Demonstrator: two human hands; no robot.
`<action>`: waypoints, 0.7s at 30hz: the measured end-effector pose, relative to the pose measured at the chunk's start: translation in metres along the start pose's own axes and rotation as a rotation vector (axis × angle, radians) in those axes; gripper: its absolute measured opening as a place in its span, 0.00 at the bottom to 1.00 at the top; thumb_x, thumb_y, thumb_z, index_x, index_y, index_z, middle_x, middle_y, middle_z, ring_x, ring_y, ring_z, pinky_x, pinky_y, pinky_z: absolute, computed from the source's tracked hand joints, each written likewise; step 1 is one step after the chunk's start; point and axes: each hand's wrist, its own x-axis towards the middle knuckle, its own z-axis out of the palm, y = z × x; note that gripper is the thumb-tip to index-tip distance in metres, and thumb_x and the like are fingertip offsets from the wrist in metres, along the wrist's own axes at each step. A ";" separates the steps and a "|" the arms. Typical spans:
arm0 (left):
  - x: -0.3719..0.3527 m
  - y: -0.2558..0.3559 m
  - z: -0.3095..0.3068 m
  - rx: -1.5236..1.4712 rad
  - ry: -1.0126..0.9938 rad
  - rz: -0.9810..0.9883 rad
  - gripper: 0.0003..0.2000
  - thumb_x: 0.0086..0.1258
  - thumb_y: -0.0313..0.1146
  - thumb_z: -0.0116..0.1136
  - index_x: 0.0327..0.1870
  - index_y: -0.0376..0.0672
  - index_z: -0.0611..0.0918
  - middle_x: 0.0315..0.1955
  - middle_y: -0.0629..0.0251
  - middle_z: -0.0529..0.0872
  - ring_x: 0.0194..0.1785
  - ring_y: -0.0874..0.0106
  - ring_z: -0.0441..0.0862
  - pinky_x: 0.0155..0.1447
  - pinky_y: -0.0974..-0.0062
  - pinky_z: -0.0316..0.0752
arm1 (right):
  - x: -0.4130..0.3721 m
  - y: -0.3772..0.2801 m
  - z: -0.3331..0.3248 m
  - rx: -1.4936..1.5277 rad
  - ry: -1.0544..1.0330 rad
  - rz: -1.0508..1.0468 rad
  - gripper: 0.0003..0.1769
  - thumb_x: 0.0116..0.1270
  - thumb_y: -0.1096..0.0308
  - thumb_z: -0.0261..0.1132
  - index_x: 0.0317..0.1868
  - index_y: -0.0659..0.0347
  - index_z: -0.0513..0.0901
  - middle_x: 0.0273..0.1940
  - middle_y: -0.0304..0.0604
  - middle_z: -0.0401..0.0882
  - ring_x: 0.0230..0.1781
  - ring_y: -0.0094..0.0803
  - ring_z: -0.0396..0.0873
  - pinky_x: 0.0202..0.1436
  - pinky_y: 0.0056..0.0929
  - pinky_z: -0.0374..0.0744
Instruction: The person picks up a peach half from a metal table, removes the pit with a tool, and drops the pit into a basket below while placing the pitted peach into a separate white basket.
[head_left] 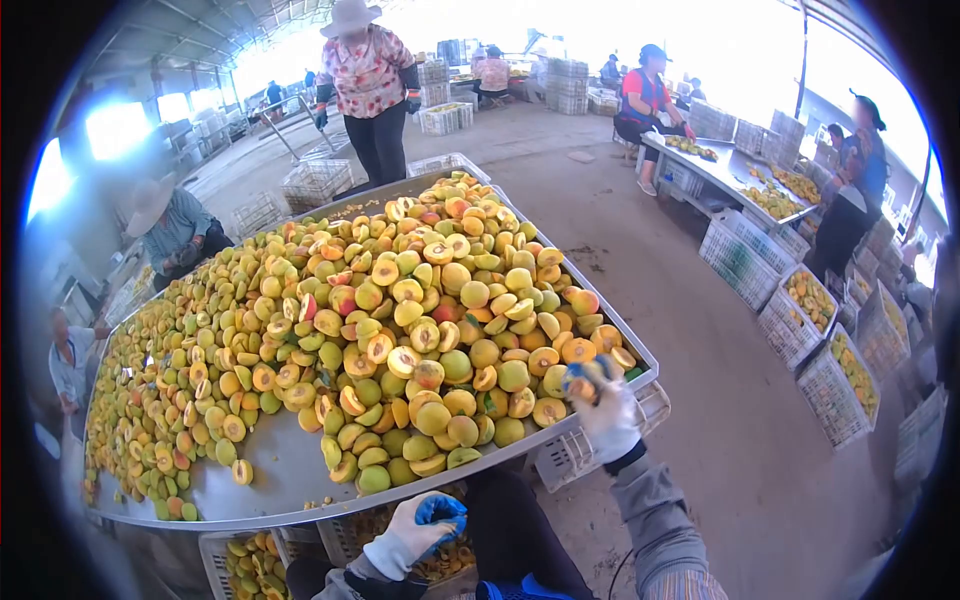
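My right hand [606, 408], in a white glove with blue fingers, is over the near right corner of a metal table [285, 470]. Its fingers are bent around a yellowish peach [592, 375], partly hidden and blurred by motion. My left hand [425, 525], gloved the same way, is curled closed just off the table's near edge. Whether anything is inside it is hidden. Heaped over the table are many peaches [430, 290], some whole and others cut into halves with orange flesh showing. Beneath my left hand, a crate of peach halves [445, 562] is partly visible.
Below the near edge stands another crate of halves [255, 565]. A white crate [560, 462] sits under the right corner. One person [365, 80] stands behind the table; another [175, 225] works at its left. Filled crates [840, 390] and a second sorting table [735, 175] are at right.
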 end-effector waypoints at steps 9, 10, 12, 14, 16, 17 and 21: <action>0.029 0.066 -0.022 0.864 0.228 0.391 0.18 0.56 0.37 0.69 0.46 0.41 0.82 0.49 0.57 0.81 0.54 0.58 0.79 0.57 0.64 0.75 | 0.060 0.089 -0.010 -0.417 -0.332 0.137 0.27 0.58 0.49 0.67 0.56 0.52 0.83 0.62 0.55 0.74 0.59 0.50 0.74 0.62 0.43 0.73; 0.041 0.079 -0.016 1.103 0.234 0.527 0.18 0.56 0.37 0.68 0.46 0.41 0.82 0.49 0.57 0.80 0.53 0.57 0.79 0.57 0.62 0.75 | 0.061 0.082 -0.013 -0.299 -0.273 0.240 0.26 0.59 0.50 0.67 0.56 0.51 0.82 0.61 0.53 0.75 0.60 0.49 0.73 0.63 0.43 0.72; 0.075 0.101 0.001 1.190 0.172 0.495 0.17 0.56 0.39 0.68 0.45 0.45 0.83 0.53 0.55 0.80 0.57 0.54 0.76 0.60 0.61 0.72 | 0.052 0.110 0.011 -0.287 -0.106 0.195 0.24 0.58 0.52 0.68 0.55 0.47 0.83 0.58 0.49 0.78 0.60 0.46 0.73 0.63 0.43 0.70; 0.120 0.108 0.021 1.361 0.143 0.542 0.22 0.56 0.42 0.67 0.51 0.44 0.81 0.55 0.53 0.78 0.59 0.53 0.74 0.61 0.59 0.71 | 0.052 0.116 0.014 -0.282 -0.099 0.172 0.23 0.57 0.54 0.69 0.55 0.46 0.83 0.57 0.49 0.78 0.59 0.46 0.74 0.62 0.43 0.70; 0.165 0.111 0.048 1.451 0.067 0.549 0.27 0.57 0.47 0.65 0.57 0.43 0.78 0.59 0.50 0.76 0.62 0.51 0.72 0.65 0.56 0.67 | 0.047 0.124 0.018 -0.273 -0.063 0.132 0.23 0.56 0.57 0.69 0.53 0.47 0.84 0.57 0.48 0.78 0.58 0.45 0.74 0.61 0.42 0.69; 0.189 0.110 0.063 1.492 0.003 0.508 0.32 0.57 0.51 0.63 0.61 0.43 0.75 0.61 0.47 0.74 0.65 0.51 0.68 0.67 0.54 0.64 | 0.046 0.124 0.018 -0.276 -0.076 0.138 0.23 0.56 0.57 0.69 0.53 0.47 0.84 0.57 0.48 0.78 0.58 0.45 0.74 0.61 0.42 0.69; 0.254 0.110 0.119 1.700 -0.175 0.422 0.31 0.58 0.55 0.62 0.60 0.47 0.76 0.59 0.55 0.74 0.64 0.56 0.69 0.66 0.56 0.64 | 0.048 0.118 0.014 -0.238 -0.075 0.140 0.23 0.53 0.61 0.67 0.53 0.50 0.84 0.58 0.47 0.78 0.60 0.44 0.72 0.62 0.43 0.67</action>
